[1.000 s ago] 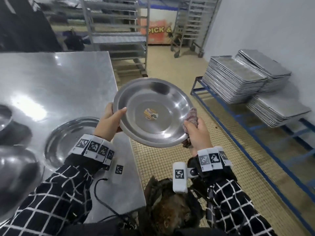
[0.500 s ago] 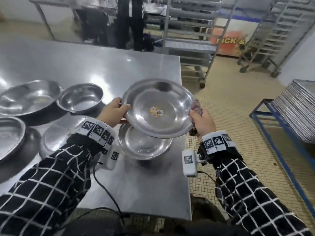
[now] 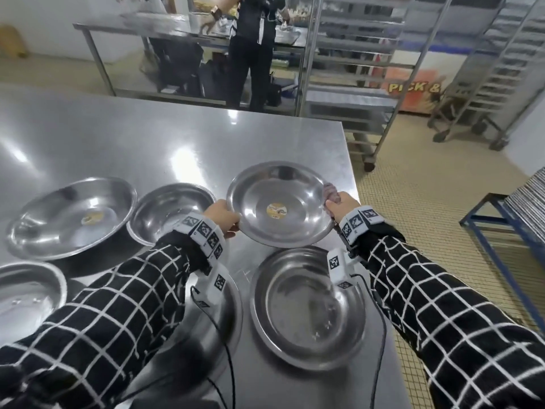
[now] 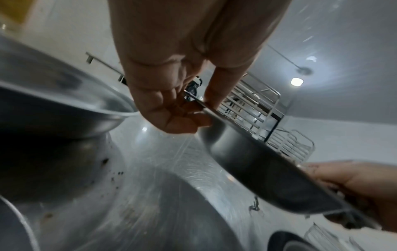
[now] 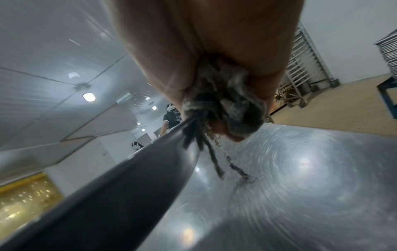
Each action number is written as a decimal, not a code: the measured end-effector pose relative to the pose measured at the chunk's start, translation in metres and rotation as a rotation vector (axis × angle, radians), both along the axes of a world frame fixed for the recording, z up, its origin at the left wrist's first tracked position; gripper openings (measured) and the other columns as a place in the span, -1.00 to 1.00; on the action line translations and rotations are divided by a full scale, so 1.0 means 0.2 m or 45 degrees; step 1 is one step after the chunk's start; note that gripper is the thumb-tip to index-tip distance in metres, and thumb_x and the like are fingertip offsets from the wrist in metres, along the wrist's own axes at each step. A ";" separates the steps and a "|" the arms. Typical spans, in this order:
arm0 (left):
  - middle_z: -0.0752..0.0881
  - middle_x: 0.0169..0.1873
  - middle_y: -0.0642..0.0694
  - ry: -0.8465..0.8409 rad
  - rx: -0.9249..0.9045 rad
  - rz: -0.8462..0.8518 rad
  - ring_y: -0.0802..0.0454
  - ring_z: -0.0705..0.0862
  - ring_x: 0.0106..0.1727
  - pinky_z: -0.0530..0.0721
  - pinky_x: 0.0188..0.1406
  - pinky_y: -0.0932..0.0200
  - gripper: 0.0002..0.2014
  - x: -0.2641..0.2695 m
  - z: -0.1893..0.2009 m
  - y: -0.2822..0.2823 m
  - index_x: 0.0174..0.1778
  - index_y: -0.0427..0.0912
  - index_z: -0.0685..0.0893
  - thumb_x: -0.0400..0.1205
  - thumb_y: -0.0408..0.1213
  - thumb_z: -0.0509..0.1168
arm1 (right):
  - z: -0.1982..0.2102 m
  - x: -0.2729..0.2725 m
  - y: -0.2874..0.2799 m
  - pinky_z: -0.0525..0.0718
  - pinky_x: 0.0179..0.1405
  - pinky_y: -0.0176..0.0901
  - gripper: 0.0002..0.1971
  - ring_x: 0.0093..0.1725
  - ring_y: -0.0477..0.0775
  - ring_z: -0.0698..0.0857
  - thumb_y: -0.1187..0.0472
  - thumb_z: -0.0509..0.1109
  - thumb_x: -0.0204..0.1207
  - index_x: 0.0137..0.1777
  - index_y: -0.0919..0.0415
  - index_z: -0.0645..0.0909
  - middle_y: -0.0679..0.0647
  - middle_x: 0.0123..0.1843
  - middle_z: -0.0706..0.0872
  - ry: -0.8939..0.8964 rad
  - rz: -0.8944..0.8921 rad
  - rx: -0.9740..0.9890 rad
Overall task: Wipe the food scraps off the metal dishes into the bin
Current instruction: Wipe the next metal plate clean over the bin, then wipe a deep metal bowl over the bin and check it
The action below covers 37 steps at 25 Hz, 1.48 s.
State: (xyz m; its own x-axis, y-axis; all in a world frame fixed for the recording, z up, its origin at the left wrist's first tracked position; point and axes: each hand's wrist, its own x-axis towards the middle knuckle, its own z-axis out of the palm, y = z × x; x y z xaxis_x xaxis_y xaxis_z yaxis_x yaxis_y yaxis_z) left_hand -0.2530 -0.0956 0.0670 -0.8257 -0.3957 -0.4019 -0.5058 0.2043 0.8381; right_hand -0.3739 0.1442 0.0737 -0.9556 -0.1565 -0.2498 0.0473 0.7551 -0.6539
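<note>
1. The person holds one shallow metal dish (image 3: 280, 205) in the air above the steel table (image 3: 147, 137), tilted, with its inside turned towards the head camera.
2. The left hand (image 3: 221, 215) pinches the left rim of this dish; in the left wrist view the thumb lies on top of the rim and the fingers (image 4: 182, 118) are curled under it.
3. The right hand (image 3: 342, 205) is on the right rim. Its grip is closed around a dirty cloth (image 3: 331, 192), and the cloth is pressed against the edge of the dish. In the right wrist view, dark threads of the cloth (image 5: 225, 105) hang down beside the rim.
4. A round yellow sticker (image 3: 276, 209) sits in the middle of the held dish.
5. Just below the held dish, a second dish (image 3: 306, 308) lies flat on the table near its right edge.
6. To the left stand a small bowl (image 3: 171, 214) and a bigger bowl (image 3: 70, 219), which touch each other.
7. Another dish (image 3: 26, 293) is at the left edge of the head view.
8. Behind the table, a person in dark clothes (image 3: 253, 48) stands at another steel table.
</note>
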 end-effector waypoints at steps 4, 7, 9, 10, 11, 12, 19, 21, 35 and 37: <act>0.67 -0.25 -0.26 -0.110 -0.055 0.012 -0.09 0.65 -0.26 0.74 -0.15 0.04 -0.92 -0.15 -0.12 -0.04 -0.10 -0.32 0.61 0.62 -0.52 0.23 | -0.08 -0.15 -0.07 0.46 -0.59 -0.36 -0.75 -0.45 -0.02 0.50 0.23 0.17 0.68 -0.20 0.31 0.53 0.10 -0.36 0.54 -0.095 0.034 0.038; 0.67 -0.22 -0.27 -0.201 -0.097 -0.011 -0.20 0.71 -0.13 0.73 0.10 -0.20 -0.90 -0.23 -0.19 -0.04 0.00 -0.36 0.56 0.58 -0.50 0.25 | -0.16 -0.22 -0.06 0.50 -0.42 -0.35 -0.90 -0.29 0.03 0.55 0.20 0.27 0.63 -0.06 0.21 0.57 0.03 -0.29 0.54 -0.120 0.059 0.114; 0.70 -0.15 -0.29 -0.230 -0.150 -0.016 -0.27 0.76 -0.04 0.75 0.06 -0.20 -0.78 -0.26 -0.24 -0.05 0.12 -0.37 0.58 0.57 -0.48 0.27 | -0.20 -0.25 -0.05 0.49 -0.38 -0.34 -0.95 -0.31 -0.03 0.54 0.20 0.33 0.60 -0.09 0.07 0.52 -0.03 -0.27 0.54 -0.144 0.062 0.121; 0.71 -0.10 -0.31 -0.240 -0.183 -0.028 -0.27 0.76 -0.03 0.77 0.00 -0.15 -0.76 -0.26 -0.24 -0.04 0.15 -0.42 0.59 0.57 -0.48 0.28 | -0.21 -0.26 -0.04 0.49 -0.39 -0.37 -0.89 -0.35 -0.10 0.52 0.20 0.34 0.60 -0.15 0.03 0.50 -0.04 -0.27 0.54 -0.160 0.059 0.107; 0.71 -0.11 -0.30 -0.250 -0.222 -0.051 -0.23 0.76 -0.10 0.77 -0.12 -0.03 -0.78 -0.27 -0.26 -0.04 0.13 -0.43 0.60 0.57 -0.49 0.28 | -0.21 -0.27 -0.04 0.47 -0.41 -0.39 -0.88 -0.38 -0.15 0.50 0.20 0.33 0.60 -0.15 0.02 0.49 -0.05 -0.28 0.54 -0.172 0.046 0.095; 0.69 -0.18 -0.26 -0.262 -0.267 -0.088 -0.15 0.72 -0.21 0.72 -0.28 0.12 -0.84 -0.27 -0.25 -0.03 0.07 -0.42 0.62 0.59 -0.49 0.28 | -0.21 -0.26 -0.04 0.44 -0.44 -0.41 -0.93 -0.39 -0.18 0.48 0.20 0.32 0.61 -0.09 0.04 0.49 -0.07 -0.30 0.52 -0.165 0.045 0.105; 0.62 -0.15 -0.15 -0.315 -0.366 -0.107 -0.05 0.66 -0.17 0.69 -0.10 0.09 -0.89 -0.24 -0.19 -0.03 0.03 -0.24 0.50 0.64 -0.32 0.27 | -0.13 -0.19 -0.05 0.46 -0.37 -0.29 -0.75 -0.22 0.03 0.57 0.06 0.13 0.71 0.07 0.21 0.55 0.09 -0.08 0.61 0.124 0.039 0.350; 0.62 -0.02 -0.16 -0.360 -0.378 -0.138 -0.10 0.68 -0.03 0.69 0.09 -0.03 -0.62 -0.18 -0.14 -0.02 0.34 -0.22 0.41 0.65 -0.18 0.26 | -0.06 -0.10 -0.06 0.55 -0.23 -0.16 -0.74 -0.18 0.07 0.62 0.04 0.11 0.72 0.14 0.21 0.51 0.11 -0.06 0.63 0.259 0.034 0.321; 0.56 0.35 -0.26 -0.253 -0.458 0.460 -0.23 0.58 0.29 0.53 0.34 -0.09 -0.50 0.95 0.00 -0.25 0.53 -0.10 0.39 0.64 -0.15 0.19 | 0.09 0.70 -0.63 0.47 -0.08 -0.14 -0.69 0.05 0.15 0.66 0.02 0.06 0.73 0.28 0.18 0.47 0.09 0.04 0.66 0.156 0.844 0.091; 0.49 0.43 -0.31 -0.318 -0.381 0.567 -0.29 0.51 0.40 0.46 0.41 -0.10 -0.50 1.07 -0.05 -0.25 0.56 -0.18 0.35 0.68 -0.15 0.18 | 0.05 0.79 -0.73 0.53 -0.04 -0.12 -0.71 0.01 0.14 0.66 0.04 0.11 0.71 0.24 0.19 0.49 0.14 0.08 0.67 0.117 0.927 0.130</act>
State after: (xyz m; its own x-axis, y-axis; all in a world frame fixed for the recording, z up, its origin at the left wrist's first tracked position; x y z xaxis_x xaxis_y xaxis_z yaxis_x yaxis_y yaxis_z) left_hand -0.0381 -0.1450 0.0569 -0.4486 -0.8089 -0.3799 -0.7717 0.1362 0.6212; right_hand -0.2163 -0.0009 0.0832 -0.6364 -0.7390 -0.2210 -0.5402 0.6315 -0.5562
